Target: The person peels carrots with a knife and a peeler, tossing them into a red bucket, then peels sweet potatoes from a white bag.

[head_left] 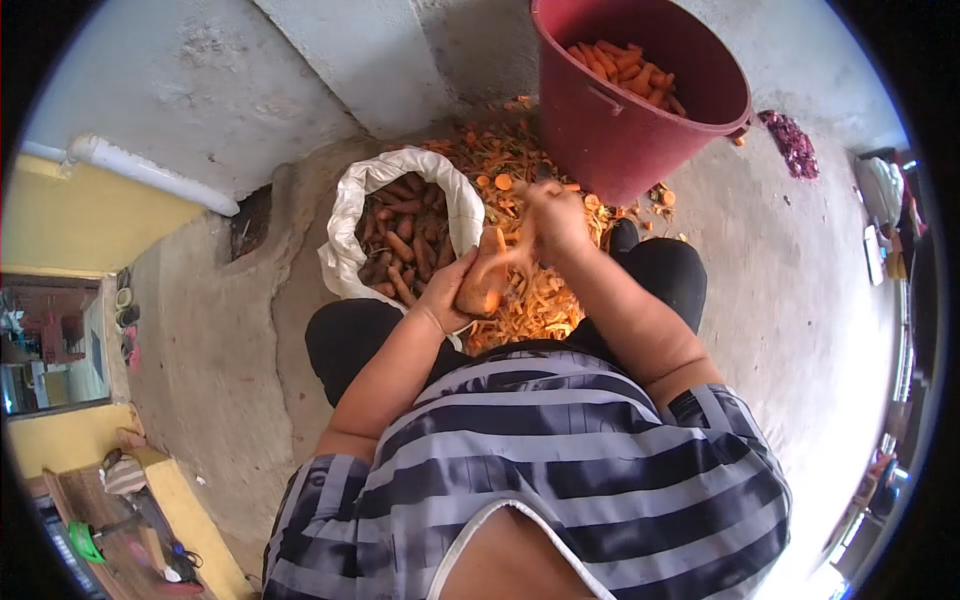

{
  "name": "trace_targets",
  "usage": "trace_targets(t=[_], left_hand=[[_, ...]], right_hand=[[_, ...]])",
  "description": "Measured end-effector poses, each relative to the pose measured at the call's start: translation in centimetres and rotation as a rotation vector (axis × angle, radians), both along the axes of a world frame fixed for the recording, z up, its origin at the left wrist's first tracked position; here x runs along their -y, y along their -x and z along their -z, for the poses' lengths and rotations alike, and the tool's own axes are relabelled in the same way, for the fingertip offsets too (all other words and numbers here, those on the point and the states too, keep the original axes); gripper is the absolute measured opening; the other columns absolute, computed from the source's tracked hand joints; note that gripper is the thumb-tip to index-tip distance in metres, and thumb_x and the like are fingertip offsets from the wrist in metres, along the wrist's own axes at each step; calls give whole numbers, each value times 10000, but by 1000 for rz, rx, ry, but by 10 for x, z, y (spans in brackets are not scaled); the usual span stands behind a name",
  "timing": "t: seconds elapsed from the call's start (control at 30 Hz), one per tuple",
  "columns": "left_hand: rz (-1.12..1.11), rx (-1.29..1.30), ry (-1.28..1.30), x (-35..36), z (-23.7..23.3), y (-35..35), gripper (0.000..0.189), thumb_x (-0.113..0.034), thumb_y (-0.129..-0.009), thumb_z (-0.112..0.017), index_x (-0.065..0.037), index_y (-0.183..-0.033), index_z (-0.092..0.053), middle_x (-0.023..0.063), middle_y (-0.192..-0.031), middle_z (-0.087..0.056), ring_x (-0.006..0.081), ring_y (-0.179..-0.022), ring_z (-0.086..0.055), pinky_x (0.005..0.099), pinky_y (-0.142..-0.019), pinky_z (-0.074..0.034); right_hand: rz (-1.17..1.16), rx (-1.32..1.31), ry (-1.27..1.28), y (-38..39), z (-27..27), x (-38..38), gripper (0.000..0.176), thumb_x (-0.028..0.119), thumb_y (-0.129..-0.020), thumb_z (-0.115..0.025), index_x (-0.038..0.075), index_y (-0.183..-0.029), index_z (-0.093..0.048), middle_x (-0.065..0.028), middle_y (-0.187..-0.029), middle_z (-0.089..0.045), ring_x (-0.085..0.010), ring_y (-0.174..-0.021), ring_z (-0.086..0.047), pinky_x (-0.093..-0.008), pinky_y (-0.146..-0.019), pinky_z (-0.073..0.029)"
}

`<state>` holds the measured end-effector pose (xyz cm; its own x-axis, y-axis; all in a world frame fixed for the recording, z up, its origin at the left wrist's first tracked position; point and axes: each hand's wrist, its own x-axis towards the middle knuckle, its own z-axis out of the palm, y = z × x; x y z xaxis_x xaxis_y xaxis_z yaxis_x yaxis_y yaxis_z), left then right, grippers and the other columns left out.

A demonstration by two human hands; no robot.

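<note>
My left hand (446, 297) is wrapped around a thick carrot (484, 284), partly peeled, with bright orange flesh showing on it. My right hand (556, 222) is raised just beyond the carrot, its fingers curled closed and smeared by motion. Whatever it grips is too blurred to make out. A pale orange streak, perhaps a strip of peel, stretches between the carrot and my right hand. Beneath both hands lies a heap of carrot peelings (545, 305). Beside my left hand stands a white sack (345, 222) of unpeeled carrots (405, 230).
A large dark red bucket (625, 130) holding peeled carrots (630, 72) stands beyond my right hand. Cut carrot ends (662, 196) lie near its base. Dark reddish scraps (790, 145) are on the floor farther right. A concrete wall (230, 80) rises behind the sack.
</note>
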<state>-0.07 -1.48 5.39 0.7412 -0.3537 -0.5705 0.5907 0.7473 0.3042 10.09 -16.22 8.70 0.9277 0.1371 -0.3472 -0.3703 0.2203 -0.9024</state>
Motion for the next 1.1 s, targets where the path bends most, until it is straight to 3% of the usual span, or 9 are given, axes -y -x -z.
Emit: trace_targets(t=[0.13,0.23,0.3,0.37,0.47,0.6,0.7,0.9,1.1], left_hand=[[116,121,-106,9,-10,4,330,-326,-886,-439,-45,-1046,-505,73,-923,-578,183,-784,-597,335,-654,-517],[122,19,-208,14,-9,9,342,-327,-884,-445,-33,-1045,-511,78,-935,-579,178,-779,-596,317,-658,-509],[189,51,-248,13,-10,9,349,-325,-884,-447,-32,-1065,-497,77,-946,-578,173,-790,-591,313,-688,-501],[248,81,-289,9,-13,11,358,-323,-883,-449,-31,-1086,-484,77,-957,-576,169,-801,-586,310,-718,-493],[121,48,-205,5,-9,8,366,-319,-894,-421,-33,-1121,-461,95,-955,-564,194,-827,-581,348,-680,-510],[146,89,-275,11,-13,5,356,-310,-889,-441,-32,-1109,-476,78,-982,-560,169,-847,-575,325,-716,-497],[186,124,-302,10,-13,3,348,-299,-886,-454,-33,-1107,-489,62,-976,-566,149,-857,-570,305,-728,-486],[193,122,-347,11,-3,13,353,-301,-886,-452,-32,-1112,-487,67,-969,-576,147,-825,-580,289,-723,-484],[119,44,-259,4,-6,8,350,-300,-889,-443,-28,-1107,-475,83,-943,-579,177,-806,-593,306,-701,-499]], right_hand=[[-106,31,97,0,10,-10,180,131,-709,-661,-1,-679,-542,-65,-612,-533,-131,-501,-481,-276,-448,-387],[113,-122,188,-50,46,-2,133,82,-688,-638,8,-673,-528,-39,-582,-490,-138,-491,-463,-292,-460,-390],[212,100,490,-85,81,19,122,72,-692,-630,11,-693,-524,-46,-579,-482,-154,-478,-460,-307,-442,-386],[399,-72,192,-105,115,37,132,89,-699,-639,15,-704,-529,-35,-552,-456,-162,-451,-434,-300,-419,-367],[353,-120,50,-79,63,34,147,110,-705,-651,17,-715,-537,-23,-541,-444,-151,-434,-417,-288,-393,-337],[31,-101,2,-20,8,7,163,112,-717,-646,22,-676,-517,-40,-579,-479,-133,-485,-443,-301,-434,-360],[-24,-161,-98,-28,43,1,151,71,-691,-656,24,-675,-513,-46,-602,-497,-140,-515,-473,-304,-455,-385],[351,-22,107,-78,53,17,129,81,-683,-646,34,-654,-530,-40,-579,-489,-134,-496,-439,-302,-449,-350],[133,-96,-23,-38,34,-4,137,73,-707,-632,46,-706,-498,-29,-590,-459,-125,-485,-406,-301,-429,-323]])
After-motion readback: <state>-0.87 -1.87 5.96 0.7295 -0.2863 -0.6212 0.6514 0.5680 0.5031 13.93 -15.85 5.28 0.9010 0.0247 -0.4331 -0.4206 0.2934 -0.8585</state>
